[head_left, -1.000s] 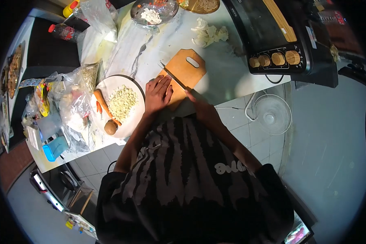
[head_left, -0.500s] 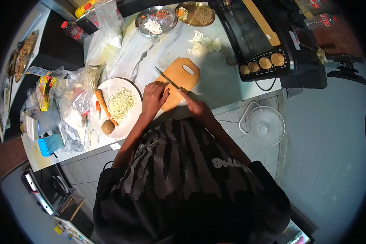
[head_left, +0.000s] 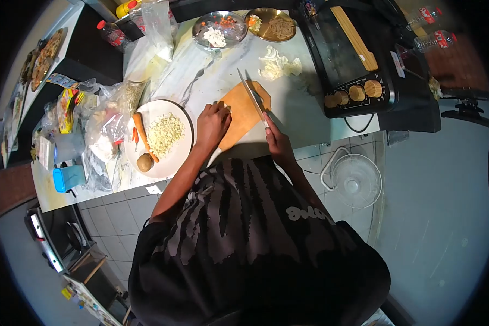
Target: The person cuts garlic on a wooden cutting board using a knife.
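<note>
My right hand [head_left: 277,142] is closed around the handle of a knife [head_left: 253,98]. The long blade points away from me, slanting over the right side of a wooden cutting board [head_left: 242,113]. At the board's left edge rests my left hand [head_left: 213,126], its fingers curled together; whatever may be under them is hidden. Left of that hand is a white plate [head_left: 171,171] with chopped pale pieces [head_left: 165,134], a carrot [head_left: 140,129], small red chillies [head_left: 135,136] and a round brown vegetable [head_left: 145,162]. Pale leafy scraps [head_left: 278,64] lie beyond the board.
Two metal plates, one with white and orange bits [head_left: 201,41] and one brassy [head_left: 282,37], stand at the back. A black electric griddle [head_left: 342,54] occupies the right. Plastic bags [head_left: 106,117] and a blue-lidded container [head_left: 68,178] crowd the left. A fan [head_left: 356,181] stands below.
My right hand has moved right with the knife, bringing the blade from across the board's middle to its right side. My left hand's fingers have drawn in at the left edge.
</note>
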The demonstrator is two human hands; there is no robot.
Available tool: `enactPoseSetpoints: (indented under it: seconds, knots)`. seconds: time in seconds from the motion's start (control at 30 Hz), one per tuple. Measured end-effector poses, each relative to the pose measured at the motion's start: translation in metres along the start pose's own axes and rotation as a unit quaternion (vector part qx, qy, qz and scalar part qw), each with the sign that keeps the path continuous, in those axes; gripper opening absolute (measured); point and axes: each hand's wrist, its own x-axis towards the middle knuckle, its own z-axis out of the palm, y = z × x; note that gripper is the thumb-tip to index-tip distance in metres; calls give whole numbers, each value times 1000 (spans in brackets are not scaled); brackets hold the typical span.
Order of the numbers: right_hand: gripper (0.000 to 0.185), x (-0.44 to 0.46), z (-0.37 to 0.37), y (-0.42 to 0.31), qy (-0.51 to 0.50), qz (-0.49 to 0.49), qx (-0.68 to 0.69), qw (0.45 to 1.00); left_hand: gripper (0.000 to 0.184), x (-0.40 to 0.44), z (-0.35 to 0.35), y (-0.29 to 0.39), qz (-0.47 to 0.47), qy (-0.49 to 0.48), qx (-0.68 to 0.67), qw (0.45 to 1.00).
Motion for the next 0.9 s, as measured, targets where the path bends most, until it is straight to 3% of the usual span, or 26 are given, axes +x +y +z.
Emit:
enactPoseSetpoints:
  seconds: [0.13,0.23,0.3,0.33,0.4,0.53,0.6,0.63,0.73,0.77,0.83,0.9]
  knots:
    - [49,11,-3,3,23,-85,38,995,23,5,-5,8,-19,-29,84,996]
    - [49,22,-5,5,16,-103,71,992,15,3,-17,18,-40,34,36,998]
    - [49,29,-1,10,-6,-101,74,992,10,-5,-31,21,-146,75,-77,983]
    - [49,34,0,14,-18,-116,90,989,10,-10,-40,22,-161,81,-70,981]
    - [50,44,1,17,-49,-135,108,984,10,-23,-58,17,-317,158,-275,894]
    - [48,61,2,5,-115,-111,95,983,27,-57,-74,-15,-369,232,-320,841]
    - [46,73,10,3,-94,-262,34,960,34,-72,-83,-22,-398,246,-236,851]
    - [42,70,2,-14,-168,-164,47,971,35,-78,-86,-25,-415,250,-214,848]
    - [42,77,-2,-21,-191,-190,37,962,27,-89,-92,-25,-467,232,2,853]
    - [42,79,-6,-20,-194,-192,35,961,34,-106,-77,-40,-447,256,144,845]
    - [42,86,-11,-16,-208,-132,26,969,39,-87,-78,-18,-448,280,125,840]
    - [43,97,-7,3,-175,-176,52,967,43,-60,-57,-1,-408,311,64,856]
